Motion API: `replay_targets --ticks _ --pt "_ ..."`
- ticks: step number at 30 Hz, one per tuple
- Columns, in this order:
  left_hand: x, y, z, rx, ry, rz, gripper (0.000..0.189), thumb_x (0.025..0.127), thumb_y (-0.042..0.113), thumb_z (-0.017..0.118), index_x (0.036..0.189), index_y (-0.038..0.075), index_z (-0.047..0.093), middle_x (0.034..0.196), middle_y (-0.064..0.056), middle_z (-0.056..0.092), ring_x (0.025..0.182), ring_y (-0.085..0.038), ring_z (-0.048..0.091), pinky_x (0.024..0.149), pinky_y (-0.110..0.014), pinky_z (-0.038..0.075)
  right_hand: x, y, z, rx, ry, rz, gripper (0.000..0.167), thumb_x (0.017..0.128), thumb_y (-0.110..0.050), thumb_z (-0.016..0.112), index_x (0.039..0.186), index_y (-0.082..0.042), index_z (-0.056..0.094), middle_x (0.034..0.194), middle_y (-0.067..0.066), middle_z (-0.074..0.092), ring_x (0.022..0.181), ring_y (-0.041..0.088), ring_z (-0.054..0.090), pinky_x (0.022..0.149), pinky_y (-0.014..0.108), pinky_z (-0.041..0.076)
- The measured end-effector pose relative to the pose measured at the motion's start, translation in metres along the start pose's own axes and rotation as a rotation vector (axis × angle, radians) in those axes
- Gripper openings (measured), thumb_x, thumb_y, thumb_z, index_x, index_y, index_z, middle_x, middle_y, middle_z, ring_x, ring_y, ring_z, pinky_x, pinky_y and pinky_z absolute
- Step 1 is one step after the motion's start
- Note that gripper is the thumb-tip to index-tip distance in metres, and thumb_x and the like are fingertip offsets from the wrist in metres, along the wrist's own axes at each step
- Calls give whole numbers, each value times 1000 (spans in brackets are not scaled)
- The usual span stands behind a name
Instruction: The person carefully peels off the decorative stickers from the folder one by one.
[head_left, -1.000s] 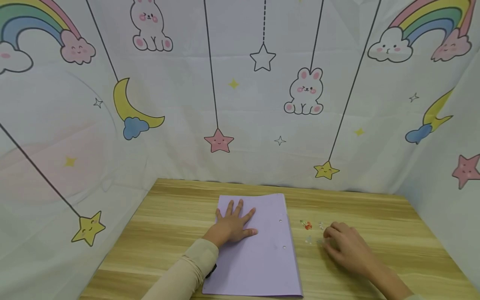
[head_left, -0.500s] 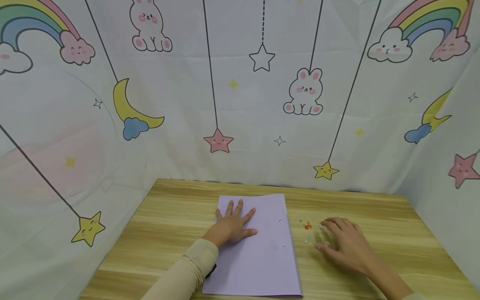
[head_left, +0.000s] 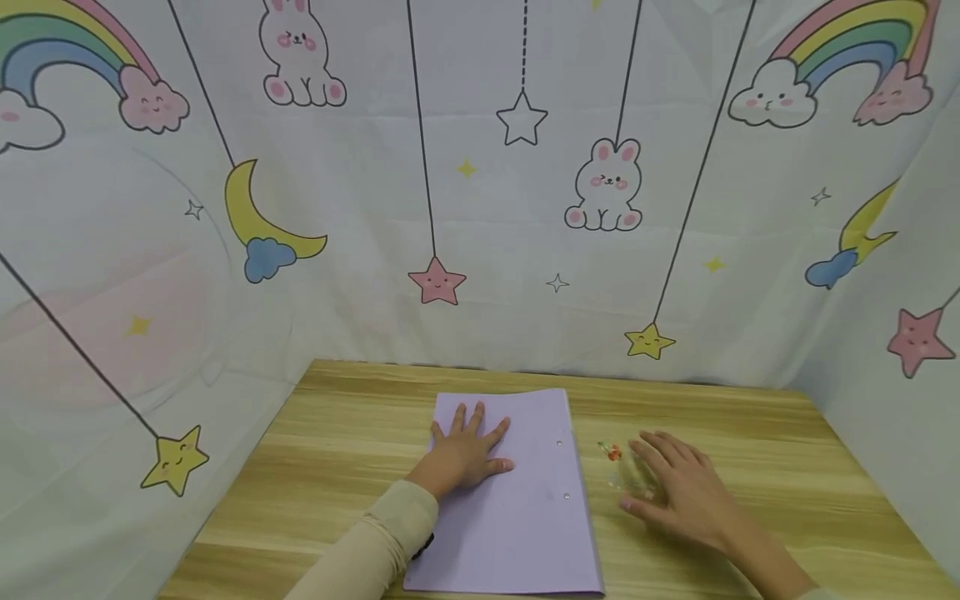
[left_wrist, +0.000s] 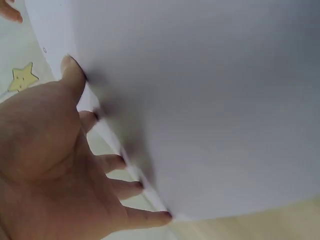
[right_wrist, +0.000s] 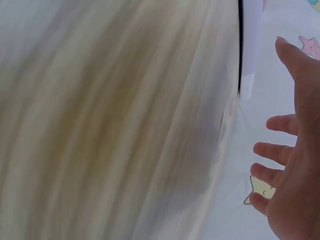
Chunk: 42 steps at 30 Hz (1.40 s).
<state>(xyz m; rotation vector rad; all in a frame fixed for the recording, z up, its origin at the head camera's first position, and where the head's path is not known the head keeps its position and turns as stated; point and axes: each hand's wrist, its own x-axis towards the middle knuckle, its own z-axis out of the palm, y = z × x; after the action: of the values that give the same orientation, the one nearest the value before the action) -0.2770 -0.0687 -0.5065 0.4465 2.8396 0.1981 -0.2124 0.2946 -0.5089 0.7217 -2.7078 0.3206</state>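
Note:
Spread flat, my left hand rests on a light purple folder in the middle of the table. In the left wrist view, the fingertips of that hand touch the folder's pale surface. Two small round studs sit along the folder's right side. To the right, my right hand is over the table with fingers and thumb apart. A small red-orange decoration with a green tip lies left of its fingers. Faint clear pieces show between thumb and fingers; their kind is unclear. The right wrist view shows this hand with spread fingers.
The wood-grain table is bounded at the back and sides by a white cloth printed with stars, rabbits, moons and rainbows. A dark band or bracelet shows at the left wrist.
My right hand has moved slightly left and its fingers have spread from a curled pose, with the thumb further from the fingers. My left hand and the folder stay put.

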Motion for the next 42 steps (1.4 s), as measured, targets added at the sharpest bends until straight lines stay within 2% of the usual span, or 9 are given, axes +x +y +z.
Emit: replay_targets --ticks 5,11,16,21,26,31,35,39,42 --pt "-16 16 -10 69 134 -11 71 98 62 63 160 28 50 165 -21 38 152 -49 34 111 -77 32 3 -11 -1 25 -1 -11 87 89 -66 75 152 -8 57 155 17 54 141 45 47 105 73 39" --pt "-17 37 -15 99 202 -22 66 93 57 74 148 21 63 143 -20 57 131 -44 54 104 -77 40 6 -24 -3 67 48 -35 84 87 -64 79 149 -10 60 155 14 54 142 41 47 100 71 43" --pt "-12 57 -17 94 259 21 58 90 55 81 130 14 70 121 -14 63 111 -35 62 88 -57 54 11 -37 -5 74 95 -71 81 86 -61 81 146 -10 63 153 10 56 140 37 49 97 67 45" --pt "-4 76 -17 29 334 18 58 93 55 78 129 11 69 118 -12 62 106 -32 62 79 -47 57 15 -53 -6 108 101 -41 78 87 -61 80 141 -6 66 144 9 60 133 35 54 94 63 48" --pt "4 93 -14 -68 330 -52 72 90 64 76 132 7 65 123 -18 58 106 -40 61 74 -48 58 16 -71 -5 153 70 32 76 90 -62 78 141 -7 65 137 7 63 126 31 57 96 58 51" --pt "5 103 -16 -104 290 -131 89 87 72 75 144 7 58 143 -28 53 128 -59 52 79 -60 59 14 -85 -1 211 13 127 73 91 -56 79 139 -4 65 137 16 61 131 40 57 105 61 49" --pt "4 106 -19 -145 280 -158 93 88 70 74 154 8 51 158 -31 41 142 -61 39 87 -74 53 12 -97 1 291 -43 235 69 90 -49 82 136 0 65 141 25 59 135 46 54 103 63 50" --pt "4 106 -17 -178 272 -178 96 89 70 73 158 9 47 162 -32 35 145 -64 33 92 -80 46 12 -107 0 402 -76 334 68 88 -43 85 134 3 65 126 16 65 113 32 66 93 52 55" --pt "5 104 -13 -191 256 -199 100 88 73 72 160 9 45 165 -33 30 146 -68 27 97 -84 40 12 -110 1 497 -106 387 68 86 -38 87 133 6 64 109 8 68 90 17 64 82 41 56"
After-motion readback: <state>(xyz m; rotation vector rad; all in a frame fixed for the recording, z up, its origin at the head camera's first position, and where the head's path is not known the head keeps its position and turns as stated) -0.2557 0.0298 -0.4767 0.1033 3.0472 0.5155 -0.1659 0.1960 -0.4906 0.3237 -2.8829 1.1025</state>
